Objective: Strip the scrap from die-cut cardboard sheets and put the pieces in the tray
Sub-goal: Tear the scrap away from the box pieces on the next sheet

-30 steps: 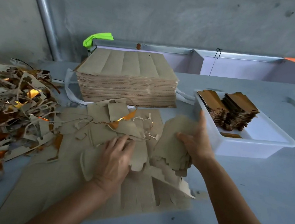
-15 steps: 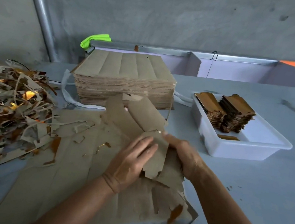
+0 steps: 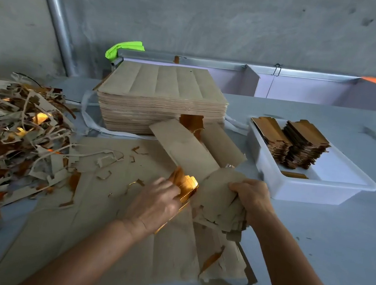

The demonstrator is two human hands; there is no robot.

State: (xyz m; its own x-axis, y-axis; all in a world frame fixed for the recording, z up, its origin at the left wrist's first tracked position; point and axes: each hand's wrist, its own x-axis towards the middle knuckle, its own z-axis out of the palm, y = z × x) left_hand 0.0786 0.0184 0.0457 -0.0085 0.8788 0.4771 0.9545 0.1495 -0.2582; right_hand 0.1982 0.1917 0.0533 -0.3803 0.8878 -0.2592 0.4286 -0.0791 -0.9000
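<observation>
**Both hands on a bundle of stripped pieces at mid-bench**

The left hand's (image 3: 158,200) fingertips are hidden behind a gold-faced flap, and the lower edge of the bundle of pieces (image 3: 220,198) is ragged, so the pieces in it cannot be counted. The right hand (image 3: 252,197) grips the bundle's right side, fingers curled over the edge; the left hand pinches the gold-faced end. The bundle's long axis runs from the hands away and to the left, toward the stack of uncut sheets (image 3: 161,101), with two long flaps fanning out at the far end. It is lifted over a flat die-cut sheet (image 3: 104,234) lying on the bench (image 3: 309,264).

One white tray (image 3: 313,193) stands to the right, holding two stacks of finished pieces (image 3: 300,144) and one loose piece. One scrap heap (image 3: 9,139) fills the left edge, cut off by the frame.
</observation>
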